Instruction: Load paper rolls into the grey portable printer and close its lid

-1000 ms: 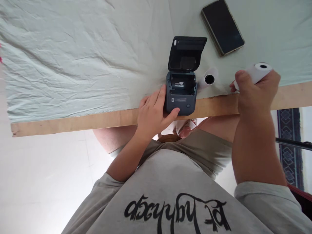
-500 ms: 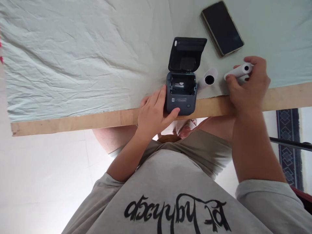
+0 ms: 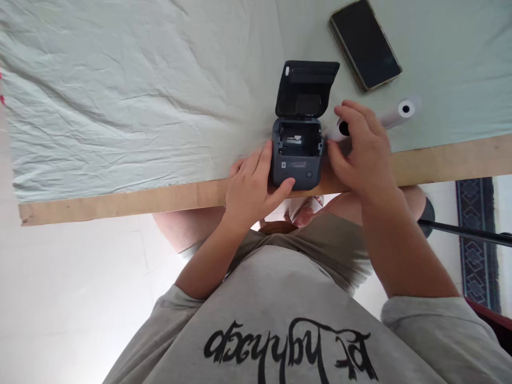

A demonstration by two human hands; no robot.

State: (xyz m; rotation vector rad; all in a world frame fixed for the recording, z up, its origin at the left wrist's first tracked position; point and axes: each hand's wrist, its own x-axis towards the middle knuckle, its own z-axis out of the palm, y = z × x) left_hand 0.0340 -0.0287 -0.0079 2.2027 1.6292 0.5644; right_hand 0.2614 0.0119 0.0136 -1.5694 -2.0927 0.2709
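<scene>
A dark blue-grey portable label printer (image 3: 301, 168) sits at the table's front edge with its black lid (image 3: 306, 88) raised and its roll bay (image 3: 300, 138) uncovered. My left hand (image 3: 254, 184) grips its left side, thumb on the front corner. Just right of the printer is a white paper roll (image 3: 339, 134) with a dark core, partly hidden by my right hand (image 3: 362, 146). The thumb and fingers of that hand curl around this roll. Beyond the knuckles lies a second white paper roll (image 3: 397, 116), untouched, its small core hole facing me.
A dark-screened phone (image 3: 366, 45) lies behind the rolls. Pale green cloth (image 3: 140, 106) with wrinkles covers the table, up to a bare wooden edge strip (image 3: 120, 201). A black bar (image 3: 472, 232) and a patterned dark mat (image 3: 478, 250) show below at right.
My right hand has let go of the farther-right paper roll and moved left to the dark-cored one beside the printer. My left hand and the printer have stayed put.
</scene>
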